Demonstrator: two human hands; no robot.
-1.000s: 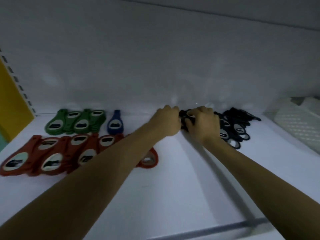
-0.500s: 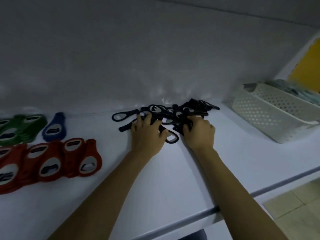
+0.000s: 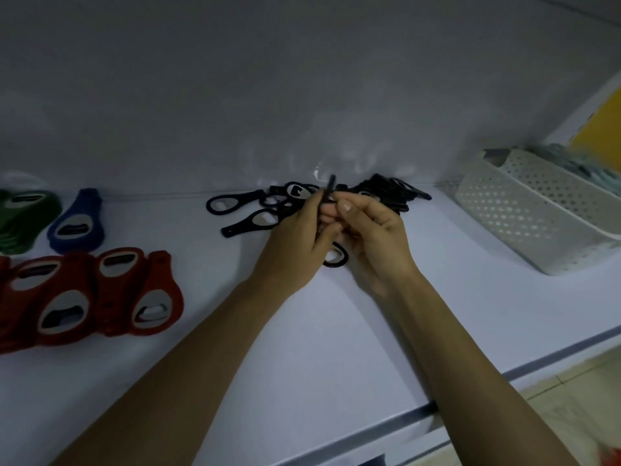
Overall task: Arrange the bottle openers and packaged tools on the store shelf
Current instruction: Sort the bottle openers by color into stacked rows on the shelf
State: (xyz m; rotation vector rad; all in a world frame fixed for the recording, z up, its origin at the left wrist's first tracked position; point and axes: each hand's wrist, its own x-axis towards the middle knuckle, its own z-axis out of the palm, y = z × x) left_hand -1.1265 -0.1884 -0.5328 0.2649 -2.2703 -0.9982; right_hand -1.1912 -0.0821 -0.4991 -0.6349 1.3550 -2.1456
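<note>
Hands raised together: left hand [image 3: 291, 245] and right hand [image 3: 374, 238] pinch one black bottle opener [image 3: 330, 187] above the shelf [image 3: 336, 338].

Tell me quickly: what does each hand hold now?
Left hand: pinches a black bottle opener.
Right hand: pinches the same black bottle opener.

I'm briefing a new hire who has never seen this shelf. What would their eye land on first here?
First, the left hand and right hand meeting mid-shelf, together pinching one black bottle opener raised above a loose pile of black openers by the back wall. Next, the overlapping red bottle openers at front left, and the white perforated basket at far right.
</note>
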